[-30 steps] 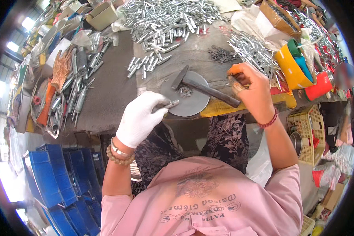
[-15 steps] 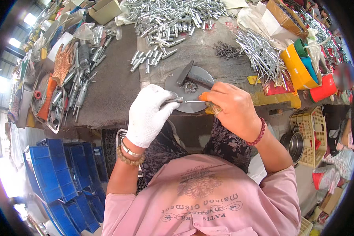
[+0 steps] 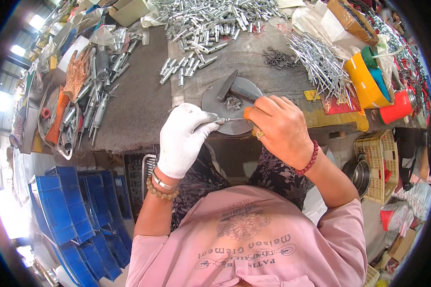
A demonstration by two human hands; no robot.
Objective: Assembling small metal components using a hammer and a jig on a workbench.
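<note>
Both hands' (image 3: 234, 129) small metal part (image 3: 223, 120) mostly hidden.

Metal tubes (image 3: 210, 24) beyond, bare worktop (image 3: 139, 105) leftward.

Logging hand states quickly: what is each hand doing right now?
Left hand: gloved, closed on a thin metal rod.
Right hand: bare, closed around the hammer by its orange handle.
</note>
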